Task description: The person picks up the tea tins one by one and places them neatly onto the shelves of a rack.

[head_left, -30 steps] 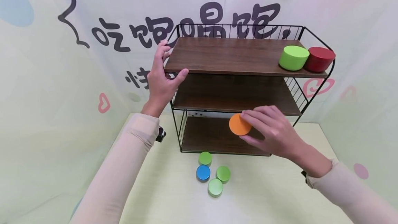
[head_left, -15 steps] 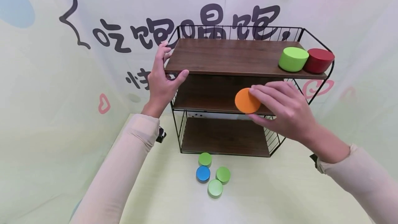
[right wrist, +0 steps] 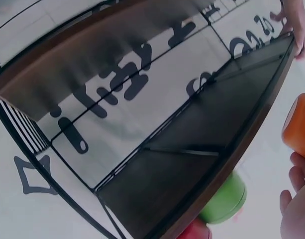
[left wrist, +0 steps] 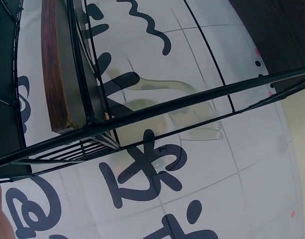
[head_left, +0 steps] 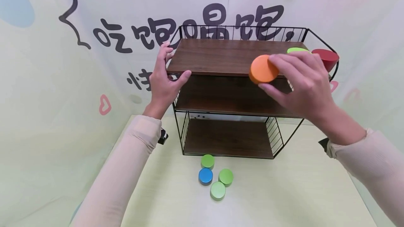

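Note:
In the head view my right hand pinches a round orange tin between thumb and fingers, its flat face toward the camera. Tin and hand overlap the front edge of the top board, right of centre. My left hand grips the left end of the three-tier shelf rack, thumb along the front edge and fingers at the side. Up on the right end of the top board are a green tin, mostly hidden behind my right hand, and a dark red tin. The right wrist view also shows the orange tin beside the rack.
On the pale table before the rack stand several small tins: a blue tin, a pale green tin and other green tins. Black wire rails flank the tiers. A printed cloth backdrop hangs behind.
My right hand has lifted the orange tin from before the lower tiers up to the top board's front edge, moving rightward too. My left hand has stayed on the rack.

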A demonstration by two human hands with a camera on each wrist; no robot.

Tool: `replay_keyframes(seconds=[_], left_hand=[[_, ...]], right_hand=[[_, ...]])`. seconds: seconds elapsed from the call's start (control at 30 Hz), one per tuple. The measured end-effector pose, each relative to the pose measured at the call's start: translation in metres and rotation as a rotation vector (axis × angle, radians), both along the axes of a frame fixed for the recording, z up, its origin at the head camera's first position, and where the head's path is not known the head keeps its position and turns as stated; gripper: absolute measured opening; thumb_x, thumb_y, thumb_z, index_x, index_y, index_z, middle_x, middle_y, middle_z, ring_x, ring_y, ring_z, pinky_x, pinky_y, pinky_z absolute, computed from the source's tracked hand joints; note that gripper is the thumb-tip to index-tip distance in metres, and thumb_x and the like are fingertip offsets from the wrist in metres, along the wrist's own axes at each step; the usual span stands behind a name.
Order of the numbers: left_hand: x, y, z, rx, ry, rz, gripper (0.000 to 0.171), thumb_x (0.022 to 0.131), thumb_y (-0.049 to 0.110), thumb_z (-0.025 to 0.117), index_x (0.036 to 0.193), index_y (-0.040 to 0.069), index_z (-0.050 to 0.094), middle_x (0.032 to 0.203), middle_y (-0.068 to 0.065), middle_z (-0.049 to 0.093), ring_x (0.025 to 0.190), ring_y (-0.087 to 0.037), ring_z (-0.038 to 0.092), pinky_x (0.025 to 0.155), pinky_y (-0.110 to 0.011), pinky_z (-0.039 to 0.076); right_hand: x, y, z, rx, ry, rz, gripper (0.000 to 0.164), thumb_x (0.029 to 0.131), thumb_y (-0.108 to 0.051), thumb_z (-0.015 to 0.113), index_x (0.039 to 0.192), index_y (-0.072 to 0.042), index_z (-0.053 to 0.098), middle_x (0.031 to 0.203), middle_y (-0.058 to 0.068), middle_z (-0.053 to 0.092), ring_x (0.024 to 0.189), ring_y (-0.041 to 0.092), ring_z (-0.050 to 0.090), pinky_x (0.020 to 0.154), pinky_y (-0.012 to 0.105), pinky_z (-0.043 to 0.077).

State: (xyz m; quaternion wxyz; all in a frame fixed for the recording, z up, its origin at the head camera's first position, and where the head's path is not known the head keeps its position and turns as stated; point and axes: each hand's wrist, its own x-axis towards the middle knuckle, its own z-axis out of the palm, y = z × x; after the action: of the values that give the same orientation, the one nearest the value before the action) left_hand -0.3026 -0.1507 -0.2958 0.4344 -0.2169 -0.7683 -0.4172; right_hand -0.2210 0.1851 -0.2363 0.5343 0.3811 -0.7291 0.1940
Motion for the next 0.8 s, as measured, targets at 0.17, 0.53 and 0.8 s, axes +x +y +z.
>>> replay_keyframes(seconds=[0.17,0.53,0.8], left_hand=[[0.000,-0.001,0.000,-0.006,0.014,0.004,0.072,0.082,0.051,0.069,0.136,0.010,0.045,0.154,0.014,0.039,0.128,-0.012,0.054,0.059,-0.034,0.044],[0.000,0.000,-0.001,-0.002,0.030,0.003,0.074,0.081,0.057,0.066,0.134,0.010,0.046,0.153,0.004,0.043,0.127,-0.015,0.055,0.064,-0.040,0.046],[-0.001,0.002,0.000,0.014,0.029,0.005,0.075,0.081,0.060,0.065,0.134,0.011,0.046,0.152,0.005,0.044,0.126,-0.009,0.055,0.061,-0.046,0.048]], right_hand=[[-0.010,0.006,0.010,-0.009,-0.056,-0.086,0.049,0.076,-0.028,0.081,0.115,0.001,0.071,0.107,0.020,0.072,0.100,0.042,0.057,0.095,0.049,0.040],[-0.023,0.018,0.011,0.031,-0.180,-0.202,0.050,0.083,-0.030,0.077,0.119,0.003,0.067,0.107,0.026,0.069,0.109,0.042,0.053,0.096,0.054,0.036],[-0.027,0.020,0.010,0.044,-0.253,-0.240,0.048,0.082,-0.026,0.079,0.120,0.001,0.067,0.110,0.024,0.069,0.114,0.039,0.051,0.101,0.053,0.032]])
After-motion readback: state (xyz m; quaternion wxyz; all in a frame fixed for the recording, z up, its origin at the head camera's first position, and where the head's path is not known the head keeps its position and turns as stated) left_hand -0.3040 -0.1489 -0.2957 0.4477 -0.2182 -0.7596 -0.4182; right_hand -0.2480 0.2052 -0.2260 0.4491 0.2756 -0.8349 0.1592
